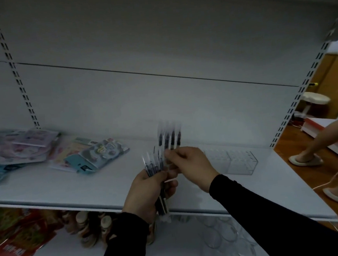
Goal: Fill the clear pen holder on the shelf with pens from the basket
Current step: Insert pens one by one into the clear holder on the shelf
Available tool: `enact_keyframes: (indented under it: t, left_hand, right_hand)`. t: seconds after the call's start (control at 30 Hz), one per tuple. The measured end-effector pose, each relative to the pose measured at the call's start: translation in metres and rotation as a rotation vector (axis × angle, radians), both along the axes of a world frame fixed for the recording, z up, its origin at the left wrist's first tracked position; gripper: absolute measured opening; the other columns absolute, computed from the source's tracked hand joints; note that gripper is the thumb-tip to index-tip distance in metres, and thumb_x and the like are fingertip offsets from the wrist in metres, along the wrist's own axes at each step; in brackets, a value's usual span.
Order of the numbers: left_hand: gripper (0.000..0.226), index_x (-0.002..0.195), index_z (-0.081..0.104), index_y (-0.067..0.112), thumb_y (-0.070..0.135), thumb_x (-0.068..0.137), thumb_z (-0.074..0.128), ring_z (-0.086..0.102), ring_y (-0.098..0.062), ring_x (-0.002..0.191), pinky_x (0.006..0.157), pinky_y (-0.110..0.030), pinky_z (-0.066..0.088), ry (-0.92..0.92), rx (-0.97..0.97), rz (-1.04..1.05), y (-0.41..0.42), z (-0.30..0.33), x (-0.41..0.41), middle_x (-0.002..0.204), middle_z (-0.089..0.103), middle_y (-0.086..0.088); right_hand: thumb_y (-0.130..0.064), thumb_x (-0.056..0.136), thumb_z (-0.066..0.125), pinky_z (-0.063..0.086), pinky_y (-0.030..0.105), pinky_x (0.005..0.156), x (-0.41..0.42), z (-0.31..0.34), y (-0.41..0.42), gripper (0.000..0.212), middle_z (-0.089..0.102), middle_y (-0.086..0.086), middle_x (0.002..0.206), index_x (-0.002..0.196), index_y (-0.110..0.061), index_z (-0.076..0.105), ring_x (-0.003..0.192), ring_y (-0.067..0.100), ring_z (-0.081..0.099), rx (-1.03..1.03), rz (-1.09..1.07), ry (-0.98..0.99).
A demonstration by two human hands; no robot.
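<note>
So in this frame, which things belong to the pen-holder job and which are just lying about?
Job:
- pens pinched by the right hand
- pen bundle gripped by the left hand
- clear holder, apparently empty, on the shelf

Lying about:
- sticker packs at the shelf's left
- red packets and clear cups on the lower shelf

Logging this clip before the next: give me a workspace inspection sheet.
Surface: white shelf, lit dimly.
Job's things: clear pen holder on the shelf, no pens in it; basket not seen.
Clutter: packaged stationery lying at left.
Grippers: left hand grips a bundle of pens; right hand pinches four pens upright.
Cables: thin white cord on the floor at right.
Surroundings: another person's legs at right; red packets and clear cups on the lower shelf.
</note>
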State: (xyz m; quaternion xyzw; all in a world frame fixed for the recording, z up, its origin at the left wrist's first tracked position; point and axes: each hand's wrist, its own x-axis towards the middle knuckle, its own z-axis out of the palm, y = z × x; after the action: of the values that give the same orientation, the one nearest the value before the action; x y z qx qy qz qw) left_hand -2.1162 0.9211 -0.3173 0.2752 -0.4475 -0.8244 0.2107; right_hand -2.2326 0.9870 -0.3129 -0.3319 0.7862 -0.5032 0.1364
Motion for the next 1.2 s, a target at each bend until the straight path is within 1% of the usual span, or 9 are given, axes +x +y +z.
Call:
enact_keyframes:
  t: [0.07, 0.17, 0.33, 0.43, 0.5, 0.6, 0.77, 0.87, 1.2]
  left_hand:
    - [0.018, 0.093, 0.066, 0.003, -0.002, 0.093, 0.048, 0.063, -0.021, 0.057, 0.059, -0.029, 0.053, 0.007, 0.002, -0.046, 0.003, 0.0, 0.0, 0.076, 0.073, -0.013]
    - [0.018, 0.096, 0.067, 0.003, 0.0, 0.093, 0.05, 0.066, -0.022, 0.061, 0.064, -0.031, 0.055, 0.006, -0.005, -0.086, 0.006, 0.0, 0.0, 0.082, 0.074, -0.015]
    - [0.016, 0.096, 0.067, 0.001, 0.001, 0.092, 0.051, 0.067, -0.026, 0.071, 0.078, -0.038, 0.054, 0.018, 0.008, -0.034, 0.008, -0.001, -0.003, 0.08, 0.074, -0.015]
    - [0.014, 0.096, 0.064, -0.003, 0.004, 0.094, 0.051, 0.067, -0.028, 0.073, 0.072, -0.038, 0.056, -0.011, 0.021, 0.045, 0.005, -0.005, -0.006, 0.08, 0.073, -0.015]
    - [0.012, 0.092, 0.062, -0.002, 0.005, 0.094, 0.052, 0.065, -0.03, 0.072, 0.072, -0.038, 0.054, -0.019, 0.054, 0.092, 0.002, -0.007, -0.005, 0.078, 0.072, -0.014]
    - [0.013, 0.1, 0.059, 0.001, 0.01, 0.096, 0.051, 0.066, -0.031, 0.077, 0.072, -0.037, 0.054, -0.034, 0.078, 0.14, -0.002, -0.009, -0.004, 0.09, 0.07, -0.015]
    - [0.007, 0.096, 0.053, 0.005, 0.011, 0.097, 0.05, 0.052, -0.02, 0.055, 0.047, -0.024, 0.045, -0.094, 0.051, 0.186, -0.007, -0.008, -0.004, 0.074, 0.06, -0.011]
    - [0.005, 0.094, 0.052, 0.006, 0.009, 0.096, 0.049, 0.046, -0.016, 0.052, 0.045, -0.023, 0.038, -0.11, 0.019, 0.192, -0.008, -0.009, -0.004, 0.07, 0.056, -0.008]
    - [0.009, 0.086, 0.052, 0.005, 0.006, 0.095, 0.05, 0.046, -0.017, 0.054, 0.038, -0.019, 0.042, -0.099, 0.056, 0.197, -0.014, -0.013, -0.005, 0.069, 0.052, -0.009]
  right_hand:
    - [-0.041, 0.093, 0.061, 0.054, 0.036, 0.077, 0.004, 0.0, 0.004, 0.045, 0.071, 0.017, 0.081, 0.079, 0.001, 0.07, 0.069, 0.018, 0.064, -0.008, 0.036, -0.067]
    - [-0.036, 0.093, 0.063, 0.053, 0.033, 0.076, 0.006, 0.003, 0.009, 0.038, 0.07, 0.012, 0.078, 0.079, 0.0, 0.071, 0.071, 0.016, 0.062, -0.066, 0.045, -0.205]
    - [-0.028, 0.095, 0.061, 0.056, 0.044, 0.082, 0.002, 0.007, 0.013, 0.036, 0.067, 0.005, 0.07, 0.078, 0.002, 0.07, 0.07, 0.018, 0.061, -0.109, -0.008, -0.192]
    - [-0.023, 0.096, 0.058, 0.057, 0.04, 0.078, -0.003, 0.015, 0.013, 0.033, 0.066, 0.006, 0.071, 0.081, 0.003, 0.069, 0.07, 0.018, 0.061, -0.191, -0.118, -0.189]
    - [-0.02, 0.097, 0.056, 0.056, 0.032, 0.072, -0.007, 0.024, 0.014, 0.025, 0.068, 0.004, 0.074, 0.08, -0.008, 0.07, 0.068, 0.015, 0.062, -0.257, -0.165, -0.191]
    - [-0.02, 0.097, 0.055, 0.056, 0.025, 0.066, -0.014, 0.035, 0.016, 0.02, 0.069, 0.0, 0.078, 0.085, -0.013, 0.069, 0.064, 0.008, 0.064, -0.3, -0.208, -0.111]
    - [-0.027, 0.097, 0.055, 0.058, 0.035, 0.078, -0.028, 0.039, 0.01, 0.018, 0.069, -0.002, 0.086, 0.086, -0.022, 0.068, 0.078, 0.014, 0.067, -0.34, -0.261, 0.034]
    - [-0.029, 0.098, 0.054, 0.058, 0.036, 0.085, -0.032, 0.039, 0.003, 0.021, 0.071, -0.006, 0.086, 0.08, -0.029, 0.066, 0.083, 0.013, 0.07, -0.347, -0.258, 0.114]
    - [-0.028, 0.096, 0.059, 0.057, 0.035, 0.089, -0.033, 0.032, -0.011, 0.018, 0.072, -0.003, 0.089, 0.1, -0.016, 0.071, 0.086, 0.013, 0.071, -0.248, -0.221, 0.219]
